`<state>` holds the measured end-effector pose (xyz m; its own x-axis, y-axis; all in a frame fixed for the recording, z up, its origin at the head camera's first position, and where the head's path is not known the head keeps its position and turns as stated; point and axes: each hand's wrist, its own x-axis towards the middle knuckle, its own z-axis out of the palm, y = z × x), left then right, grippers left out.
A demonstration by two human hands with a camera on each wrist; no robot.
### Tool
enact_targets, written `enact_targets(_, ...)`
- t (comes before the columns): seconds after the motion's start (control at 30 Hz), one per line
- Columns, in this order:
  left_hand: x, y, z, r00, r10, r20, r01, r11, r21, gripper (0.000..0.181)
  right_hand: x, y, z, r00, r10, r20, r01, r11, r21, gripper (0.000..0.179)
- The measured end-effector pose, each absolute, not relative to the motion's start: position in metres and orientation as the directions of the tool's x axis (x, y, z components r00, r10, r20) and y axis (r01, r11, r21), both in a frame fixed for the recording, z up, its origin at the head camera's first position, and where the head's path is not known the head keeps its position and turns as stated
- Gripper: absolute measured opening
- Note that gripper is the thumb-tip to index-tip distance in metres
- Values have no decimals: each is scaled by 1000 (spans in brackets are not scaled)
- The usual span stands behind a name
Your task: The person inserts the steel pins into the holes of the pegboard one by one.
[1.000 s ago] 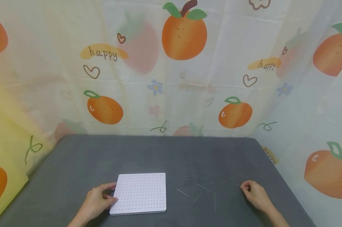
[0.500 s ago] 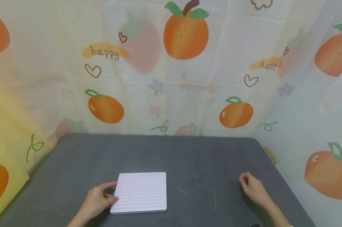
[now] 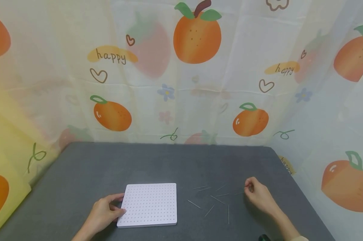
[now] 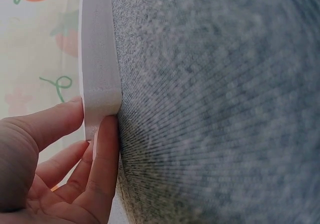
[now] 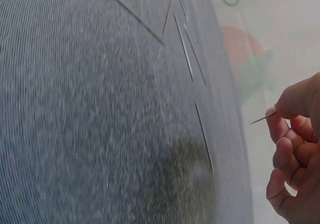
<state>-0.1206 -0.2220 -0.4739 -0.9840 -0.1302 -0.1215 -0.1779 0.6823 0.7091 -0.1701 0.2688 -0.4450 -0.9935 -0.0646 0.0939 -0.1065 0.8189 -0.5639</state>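
Observation:
A white square pegboard point(image 3: 148, 205), dotted with rows of small holes, lies flat left of the middle of the table. My left hand point(image 3: 104, 210) holds it by the left edge, thumb at the top face and fingers at the side; the left wrist view shows the pegboard point(image 4: 100, 49) edge-on between them. Out to the right, my right hand point(image 3: 259, 195) is raised over the table. A thin metal needle point(image 5: 262, 118) is pinched between its thumb and index finger, the point sticking out. Several similar loose needles point(image 3: 217, 199) lie scattered between the pegboard and this hand.
The dark grey tabletop point(image 3: 157, 164) ends at a fruit-printed curtain point(image 3: 181, 100) behind and at both sides. One needle point(image 5: 204, 136) lies close to the right hand. Part of a small dark object point(image 3: 264, 237) shows at the bottom edge, beside the right forearm.
My right hand has risen from the table and moved left toward the loose needles with the pinched needle. The left hand and the pegboard have stayed in place.

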Motion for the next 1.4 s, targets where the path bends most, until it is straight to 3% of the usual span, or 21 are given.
enact_targets(0.57,-119,-222,-473,-984,-126,-123,-175,674,718,57,-174,233,-444,-965,-111,239,-237,763,-601,14)
enact_targets(1.4,-122,-220,-473,-983,-124,-139,-186,703,687,59,-182,144,-445,-921,-227,317,-388,604,-696,12)
